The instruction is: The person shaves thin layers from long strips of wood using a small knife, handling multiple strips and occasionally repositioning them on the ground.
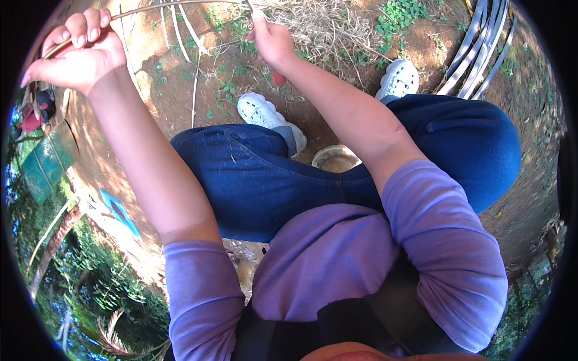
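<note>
My left hand is raised at the upper left, its fingers curled round a long thin brown cane strip and its thumb stretched out. From there the strip arches right along the top edge toward my other hand. My right hand, at the top centre, grips a tool with a red handle end that looks like a knife. Only a sliver of its grey blade shows, meeting the strip at the picture's edge. Whether the right thumb also presses on the strip, I cannot tell.
Dry shavings lie heaped beyond my white shoes. Long grey strips lie at the upper right, pale thin ones at the upper left. A round bowl sits below my knees. A green panel stands at the left.
</note>
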`<state>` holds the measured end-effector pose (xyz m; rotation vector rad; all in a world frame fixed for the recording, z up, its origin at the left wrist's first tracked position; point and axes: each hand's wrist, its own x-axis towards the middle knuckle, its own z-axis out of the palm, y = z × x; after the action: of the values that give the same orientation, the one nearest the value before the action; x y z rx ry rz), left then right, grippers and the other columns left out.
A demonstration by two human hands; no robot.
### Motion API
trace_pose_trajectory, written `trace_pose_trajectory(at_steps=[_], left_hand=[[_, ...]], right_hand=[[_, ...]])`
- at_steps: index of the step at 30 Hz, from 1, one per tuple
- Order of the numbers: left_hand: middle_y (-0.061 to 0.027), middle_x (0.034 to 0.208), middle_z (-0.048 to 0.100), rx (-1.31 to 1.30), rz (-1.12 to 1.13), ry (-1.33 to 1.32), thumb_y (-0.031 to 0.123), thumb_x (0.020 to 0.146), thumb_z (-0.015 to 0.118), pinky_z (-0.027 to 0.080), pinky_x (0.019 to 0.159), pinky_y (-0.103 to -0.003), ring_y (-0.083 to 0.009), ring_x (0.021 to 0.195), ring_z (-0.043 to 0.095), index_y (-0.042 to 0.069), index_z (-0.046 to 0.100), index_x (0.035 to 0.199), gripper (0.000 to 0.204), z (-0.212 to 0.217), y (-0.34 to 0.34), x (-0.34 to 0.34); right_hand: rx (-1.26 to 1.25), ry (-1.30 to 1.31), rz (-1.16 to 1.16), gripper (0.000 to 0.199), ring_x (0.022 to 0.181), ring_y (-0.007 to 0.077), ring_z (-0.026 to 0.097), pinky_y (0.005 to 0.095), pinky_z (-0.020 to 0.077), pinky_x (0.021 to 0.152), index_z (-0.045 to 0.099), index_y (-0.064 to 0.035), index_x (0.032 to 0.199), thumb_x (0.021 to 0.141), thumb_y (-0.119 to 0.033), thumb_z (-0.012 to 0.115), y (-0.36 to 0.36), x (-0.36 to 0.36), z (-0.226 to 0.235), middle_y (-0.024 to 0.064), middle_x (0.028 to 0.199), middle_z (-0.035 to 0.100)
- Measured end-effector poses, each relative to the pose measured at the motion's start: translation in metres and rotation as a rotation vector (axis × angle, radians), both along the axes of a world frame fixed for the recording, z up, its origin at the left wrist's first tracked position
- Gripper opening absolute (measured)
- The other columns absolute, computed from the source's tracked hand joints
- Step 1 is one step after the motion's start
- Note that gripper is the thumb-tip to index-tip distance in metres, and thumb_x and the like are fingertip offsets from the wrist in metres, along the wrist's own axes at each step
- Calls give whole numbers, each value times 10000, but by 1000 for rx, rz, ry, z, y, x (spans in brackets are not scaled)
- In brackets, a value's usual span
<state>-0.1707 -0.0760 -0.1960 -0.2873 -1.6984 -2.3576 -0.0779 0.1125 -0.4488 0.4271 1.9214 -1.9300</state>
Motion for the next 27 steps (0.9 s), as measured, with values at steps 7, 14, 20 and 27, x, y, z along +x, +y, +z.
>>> trace_pose_trajectory(at_steps=[7,14,20,27], left_hand=[[-43,462,312,4,76,-98,980,757,79,298,524,-360,-201,446,292,112,521,540,997,4,-7,-1],[-51,464,313,-19,95,-112,1001,725,103,305,526,-373,-216,455,296,100,507,550,1002,6,-6,1],[48,557,298,28,128,94,720,997,344,267,416,-232,-95,422,295,179,460,796,588,-3,38,13],[-58,472,307,-11,25,-98,988,739,91,310,536,-364,-202,456,287,86,480,594,993,6,-2,2]], right_hand=[[253,126,40,582,722,353,673,470,533,724,724,-21,859,1007,-509,444,-1,8,0,191,734,679],[168,84,6,634,568,241,650,431,526,656,715,2,828,1026,-523,420,-9,2,15,136,613,640],[143,282,51,626,707,413,670,501,531,741,711,10,800,1008,-504,421,-9,7,72,250,701,657],[219,-600,78,748,675,267,698,405,574,601,631,87,1183,1016,-608,409,63,41,-79,236,1066,682]])
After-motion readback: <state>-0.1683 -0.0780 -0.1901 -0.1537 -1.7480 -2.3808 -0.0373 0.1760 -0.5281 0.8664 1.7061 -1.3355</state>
